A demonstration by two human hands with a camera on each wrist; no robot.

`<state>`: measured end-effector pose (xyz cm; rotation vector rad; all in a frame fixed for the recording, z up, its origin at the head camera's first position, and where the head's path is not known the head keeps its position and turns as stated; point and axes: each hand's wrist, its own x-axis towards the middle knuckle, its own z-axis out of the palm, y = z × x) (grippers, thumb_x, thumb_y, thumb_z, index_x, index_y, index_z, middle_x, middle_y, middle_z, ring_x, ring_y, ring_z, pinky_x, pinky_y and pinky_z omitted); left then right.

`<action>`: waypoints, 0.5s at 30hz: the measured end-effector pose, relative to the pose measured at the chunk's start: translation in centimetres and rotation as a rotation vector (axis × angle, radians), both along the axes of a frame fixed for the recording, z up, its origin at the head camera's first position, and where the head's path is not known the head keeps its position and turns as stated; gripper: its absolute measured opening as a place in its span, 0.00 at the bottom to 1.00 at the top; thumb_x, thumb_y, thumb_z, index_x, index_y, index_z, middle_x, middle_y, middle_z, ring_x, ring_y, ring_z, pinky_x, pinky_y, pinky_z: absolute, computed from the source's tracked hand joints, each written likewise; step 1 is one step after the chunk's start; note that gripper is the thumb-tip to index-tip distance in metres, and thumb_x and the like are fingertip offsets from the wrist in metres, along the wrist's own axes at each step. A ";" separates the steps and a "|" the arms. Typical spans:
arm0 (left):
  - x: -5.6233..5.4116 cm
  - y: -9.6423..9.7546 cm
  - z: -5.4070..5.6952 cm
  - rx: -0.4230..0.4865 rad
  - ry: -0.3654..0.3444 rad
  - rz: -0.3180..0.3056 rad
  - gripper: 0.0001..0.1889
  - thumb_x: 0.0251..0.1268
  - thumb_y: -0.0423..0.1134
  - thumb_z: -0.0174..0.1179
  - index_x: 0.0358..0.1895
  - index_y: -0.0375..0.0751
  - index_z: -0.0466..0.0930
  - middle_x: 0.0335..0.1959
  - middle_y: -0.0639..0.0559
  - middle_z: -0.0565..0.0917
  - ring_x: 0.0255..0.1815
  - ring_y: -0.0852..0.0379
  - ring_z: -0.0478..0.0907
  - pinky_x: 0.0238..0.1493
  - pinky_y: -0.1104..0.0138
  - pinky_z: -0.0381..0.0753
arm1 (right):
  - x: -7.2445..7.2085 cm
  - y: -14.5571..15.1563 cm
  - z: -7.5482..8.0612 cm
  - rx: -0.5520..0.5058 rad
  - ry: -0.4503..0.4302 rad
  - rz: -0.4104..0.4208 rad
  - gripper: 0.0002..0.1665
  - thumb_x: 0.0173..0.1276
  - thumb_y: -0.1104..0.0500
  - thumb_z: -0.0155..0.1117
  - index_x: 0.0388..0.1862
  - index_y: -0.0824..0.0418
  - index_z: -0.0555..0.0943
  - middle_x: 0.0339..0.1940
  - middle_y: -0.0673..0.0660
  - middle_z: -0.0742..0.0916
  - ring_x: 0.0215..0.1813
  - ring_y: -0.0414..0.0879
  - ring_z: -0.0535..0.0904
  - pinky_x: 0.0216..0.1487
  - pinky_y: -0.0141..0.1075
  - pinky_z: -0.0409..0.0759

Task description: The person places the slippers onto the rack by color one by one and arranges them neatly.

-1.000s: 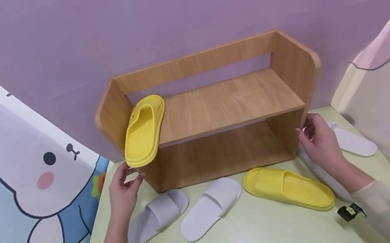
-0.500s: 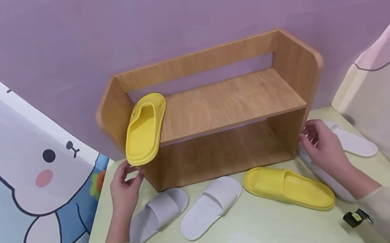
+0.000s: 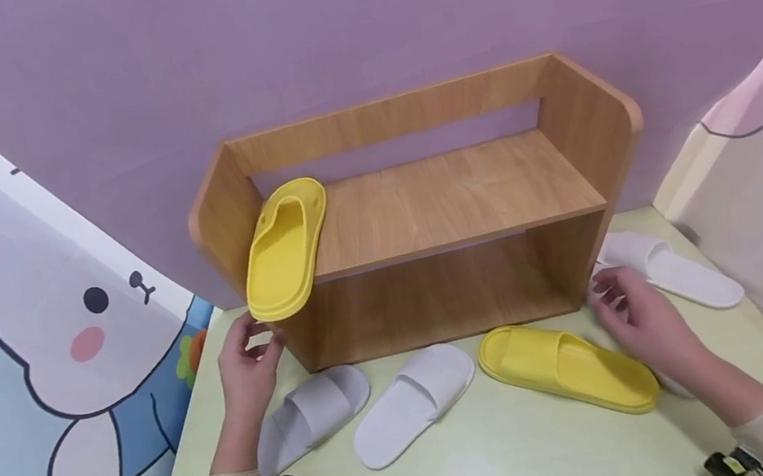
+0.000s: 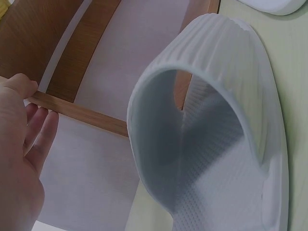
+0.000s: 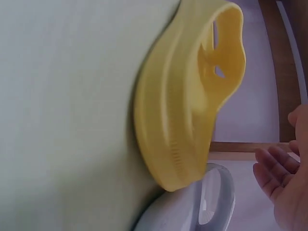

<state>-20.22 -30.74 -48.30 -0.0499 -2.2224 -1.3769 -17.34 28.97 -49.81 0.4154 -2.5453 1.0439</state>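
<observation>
A two-tier wooden shoe rack (image 3: pixel 435 197) stands against the wall. My left hand (image 3: pixel 246 373) pinches the front edge of its left side panel, thumb on one face and fingers on the other, as the left wrist view shows. On the upper shelf, at the left end, a yellow slipper (image 3: pixel 281 261) juts over the front edge. My right hand (image 3: pixel 645 318) hovers off the rack's right side, fingers loosely bent around nothing. Beside it another yellow slipper (image 3: pixel 571 370) lies on the table; the right wrist view shows that yellow slipper (image 5: pixel 168 106) close up.
In front of the rack lie a light grey slipper (image 3: pixel 319 412) and a white slipper (image 3: pixel 414 406). At the rack's right lies another white slipper (image 3: pixel 682 267). A further pale slipper is mostly hidden under my right hand. A purple wall (image 3: pixel 350 29) closes the back.
My right hand has come away from the rack's right panel, moving down and right toward me. My left hand stays at the left panel. The slippers have not moved.
</observation>
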 end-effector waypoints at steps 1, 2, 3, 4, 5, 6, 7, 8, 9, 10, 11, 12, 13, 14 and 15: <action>0.0 0.0 0.0 -0.008 0.006 -0.001 0.25 0.72 0.27 0.73 0.69 0.45 0.83 0.56 0.50 0.87 0.53 0.64 0.83 0.47 0.78 0.85 | 0.2 0.0 -0.1 0.008 0.002 0.008 0.18 0.75 0.67 0.73 0.60 0.65 0.79 0.48 0.57 0.88 0.46 0.37 0.80 0.45 0.22 0.79; 0.0 0.0 0.0 -0.011 0.011 -0.004 0.24 0.73 0.28 0.73 0.69 0.45 0.83 0.56 0.51 0.87 0.53 0.64 0.83 0.47 0.78 0.85 | 0.3 0.0 -0.3 0.018 0.008 0.015 0.19 0.75 0.67 0.74 0.60 0.65 0.79 0.49 0.57 0.88 0.47 0.38 0.80 0.45 0.23 0.79; 0.0 0.0 0.0 -0.015 0.016 -0.009 0.24 0.73 0.28 0.73 0.68 0.44 0.83 0.55 0.51 0.87 0.54 0.63 0.83 0.47 0.78 0.85 | 0.5 0.0 -0.4 0.027 0.016 0.023 0.19 0.74 0.67 0.75 0.60 0.65 0.79 0.49 0.57 0.88 0.47 0.38 0.81 0.46 0.24 0.80; 0.0 0.0 -0.1 -0.021 0.018 -0.012 0.23 0.73 0.29 0.73 0.68 0.44 0.83 0.55 0.51 0.87 0.54 0.63 0.83 0.48 0.78 0.86 | 0.7 0.0 -0.6 0.040 0.029 0.030 0.20 0.73 0.67 0.76 0.60 0.65 0.80 0.50 0.57 0.88 0.47 0.39 0.81 0.46 0.25 0.80; 0.0 0.0 -0.1 -0.026 0.020 -0.017 0.23 0.73 0.29 0.73 0.68 0.44 0.83 0.54 0.50 0.87 0.54 0.62 0.83 0.48 0.77 0.86 | 0.8 0.0 -0.7 0.047 0.037 0.039 0.21 0.72 0.67 0.76 0.60 0.65 0.79 0.50 0.57 0.87 0.47 0.40 0.82 0.46 0.26 0.80; 0.0 0.1 -0.1 -0.033 0.022 -0.020 0.22 0.74 0.30 0.73 0.68 0.43 0.83 0.54 0.50 0.86 0.54 0.62 0.83 0.48 0.77 0.86 | 1.0 0.1 -0.9 0.053 0.045 0.051 0.23 0.71 0.68 0.77 0.60 0.65 0.79 0.51 0.57 0.87 0.48 0.42 0.82 0.47 0.27 0.81; 0.0 0.1 -0.1 -0.038 0.023 -0.023 0.22 0.74 0.30 0.73 0.68 0.43 0.83 0.53 0.50 0.86 0.54 0.61 0.83 0.48 0.77 0.87 | 1.2 0.1 -1.0 0.061 0.053 0.065 0.24 0.70 0.69 0.77 0.61 0.66 0.79 0.51 0.57 0.87 0.48 0.44 0.82 0.47 0.27 0.81; 0.0 0.1 -0.1 -0.041 0.025 -0.026 0.22 0.74 0.31 0.72 0.68 0.43 0.82 0.53 0.50 0.86 0.54 0.60 0.83 0.48 0.76 0.87 | 1.4 0.1 -1.2 0.066 0.057 0.083 0.26 0.68 0.70 0.78 0.62 0.66 0.78 0.53 0.57 0.86 0.49 0.46 0.82 0.48 0.27 0.81; 0.1 0.1 -0.1 -0.045 0.026 -0.027 0.22 0.74 0.31 0.73 0.68 0.43 0.82 0.53 0.51 0.86 0.55 0.60 0.83 0.48 0.76 0.87 | 1.5 0.2 -1.3 0.069 0.061 0.103 0.28 0.67 0.70 0.78 0.63 0.67 0.78 0.53 0.57 0.86 0.51 0.48 0.82 0.50 0.27 0.81; 0.1 0.1 0.0 -0.046 0.026 -0.027 0.22 0.74 0.31 0.73 0.68 0.44 0.82 0.53 0.51 0.86 0.55 0.59 0.84 0.49 0.76 0.87 | 1.7 0.2 -1.4 0.074 0.063 0.123 0.30 0.66 0.71 0.79 0.65 0.67 0.77 0.54 0.57 0.86 0.52 0.49 0.82 0.51 0.26 0.81; 0.1 0.1 0.0 -0.048 0.025 -0.028 0.22 0.74 0.32 0.73 0.68 0.44 0.82 0.53 0.51 0.86 0.55 0.59 0.83 0.49 0.75 0.87 | 1.9 0.2 -1.6 0.076 0.058 0.141 0.32 0.65 0.71 0.79 0.66 0.67 0.76 0.55 0.57 0.86 0.54 0.50 0.82 0.53 0.24 0.79; 0.1 0.1 0.0 -0.049 0.024 -0.025 0.22 0.74 0.32 0.73 0.68 0.44 0.82 0.54 0.52 0.86 0.55 0.60 0.83 0.49 0.76 0.87 | 2.0 0.2 -1.7 0.078 0.054 0.160 0.34 0.65 0.71 0.80 0.68 0.67 0.76 0.57 0.57 0.86 0.56 0.52 0.81 0.56 0.22 0.78; 0.2 0.1 0.1 -0.051 0.022 -0.019 0.23 0.74 0.32 0.73 0.68 0.45 0.82 0.54 0.52 0.86 0.55 0.60 0.83 0.49 0.76 0.87 | 2.2 0.1 -1.9 0.079 0.048 0.176 0.35 0.65 0.71 0.80 0.69 0.67 0.76 0.58 0.57 0.86 0.57 0.52 0.81 0.59 0.20 0.76; 0.3 0.0 0.1 -0.055 0.019 -0.012 0.23 0.74 0.32 0.73 0.68 0.45 0.82 0.55 0.52 0.86 0.55 0.60 0.83 0.49 0.77 0.87 | 2.4 0.0 -2.0 0.078 0.037 0.192 0.36 0.65 0.70 0.80 0.70 0.66 0.75 0.59 0.58 0.86 0.58 0.53 0.81 0.62 0.18 0.73; 0.3 0.0 0.1 -0.056 0.018 -0.005 0.23 0.74 0.31 0.74 0.68 0.45 0.82 0.55 0.52 0.86 0.55 0.61 0.83 0.49 0.77 0.86 | 2.5 0.0 -2.2 0.080 0.026 0.203 0.36 0.66 0.69 0.80 0.70 0.66 0.75 0.60 0.59 0.86 0.59 0.54 0.81 0.64 0.16 0.70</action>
